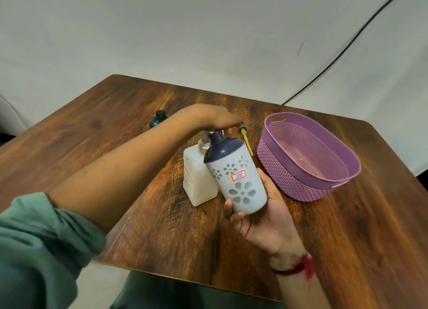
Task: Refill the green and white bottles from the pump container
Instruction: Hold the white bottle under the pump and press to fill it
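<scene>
A dark wooden table point(115, 114) stands before a pale wall point(162, 31), and a black cable point(347, 44) runs down this wall to the far edge of the table. The left hand point(213, 119) reaches across from a green sleeve point(41, 244) and lies palm down on the top of the pump container point(196, 179). Its fingers are almost straight and rest on the pump head point(205, 135) without curling around it, although the fingertips are partly hidden. The container, a pale square bottle, stands upright on the table directly below this hand. The right hand point(261, 218), with a red thread point(298, 266) on the wrist, holds the white bottle point(240, 181) from below, palm up, with the thumb and fingers curled around its lower part. This bottle has flower cut-outs, a small red-framed sticker point(239, 175) and a dark blue top point(222, 146). It is tilted, so its neck comes just under the left hand, beside the pump head, and its side touches the container. The green bottle point(158, 120) stands behind the left forearm, well apart from both hands. Just beyond the left fingertips a small cap with a yellow tube point(246, 142) lies on the table. To the right of the right hand, near it, stands a purple basket point(289, 181).
</scene>
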